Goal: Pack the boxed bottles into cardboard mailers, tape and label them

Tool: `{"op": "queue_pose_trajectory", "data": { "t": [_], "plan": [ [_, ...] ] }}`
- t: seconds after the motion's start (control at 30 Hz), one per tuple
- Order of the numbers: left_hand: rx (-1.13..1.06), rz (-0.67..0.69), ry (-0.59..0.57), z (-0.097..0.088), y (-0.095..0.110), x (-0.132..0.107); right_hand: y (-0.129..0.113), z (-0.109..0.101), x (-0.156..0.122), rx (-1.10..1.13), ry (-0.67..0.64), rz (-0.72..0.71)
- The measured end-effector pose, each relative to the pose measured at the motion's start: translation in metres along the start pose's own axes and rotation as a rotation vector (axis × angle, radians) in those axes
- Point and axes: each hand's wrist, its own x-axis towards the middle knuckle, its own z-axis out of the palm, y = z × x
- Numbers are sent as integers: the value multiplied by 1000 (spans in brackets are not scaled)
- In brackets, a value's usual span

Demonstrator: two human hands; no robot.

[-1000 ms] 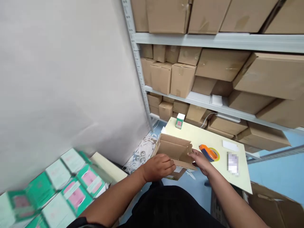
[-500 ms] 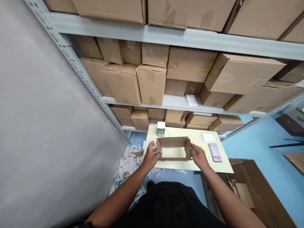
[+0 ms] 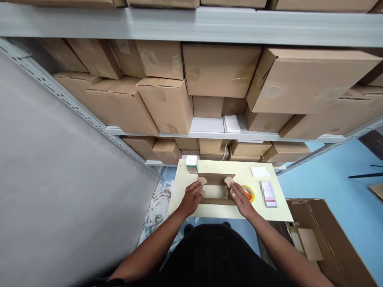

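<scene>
An open-topped cardboard box [image 3: 217, 179] lies on the pale yellow table, and the table shows through its middle. Small end flaps are bent inward at both of its short sides. My left hand [image 3: 192, 198] is closed on the box's left end, fingers on the flap there. At the right end, my right hand [image 3: 241, 198] has its fingers together against the other flap. Close to the right hand lies a yellow tape roll [image 3: 248, 193] with an orange inside. Behind the left end stands a small white and green box [image 3: 192, 164].
A phone [image 3: 268, 194] and a white pad [image 3: 260, 172] lie on the table's [image 3: 221, 211] right side. Shelves [image 3: 206, 125] of cartons rise behind. A large open carton [image 3: 332, 235] stands at lower right. Paper scraps [image 3: 154, 207] cover the floor at left, beside a grey wall [image 3: 60, 191].
The box has gone from raised and held at its ends to lower on the table, its end flaps now folded inward. More of the tape roll shows. My view has shifted nearer the shelves.
</scene>
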Motion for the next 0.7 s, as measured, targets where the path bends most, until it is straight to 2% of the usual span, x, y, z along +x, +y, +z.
{"op": "queue_pose_trajectory", "data": {
  "t": [0.07, 0.17, 0.23, 0.3, 0.37, 0.57, 0.7],
  "plan": [
    [-2, 33, -51, -1, 0, 3, 14, -7, 4, -22, -48, 11],
    [13, 110, -188, -14, -2, 4, 28, -12, 13, -28, -84, -9],
    [56, 175, -303, -25, -5, 3, 33, -13, 19, -22, -67, -25],
    [120, 216, -354, -32, -7, 1, 35, -12, 23, -16, -42, -33],
    [174, 220, -307, -30, -9, 1, 34, -12, 23, -2, -27, -40],
    [141, 110, 35, -3, -5, 14, 20, -12, 18, 144, -12, 15],
    [137, -33, 115, 3, 2, 24, 15, -3, 17, 42, 13, 10]
  ]
}}
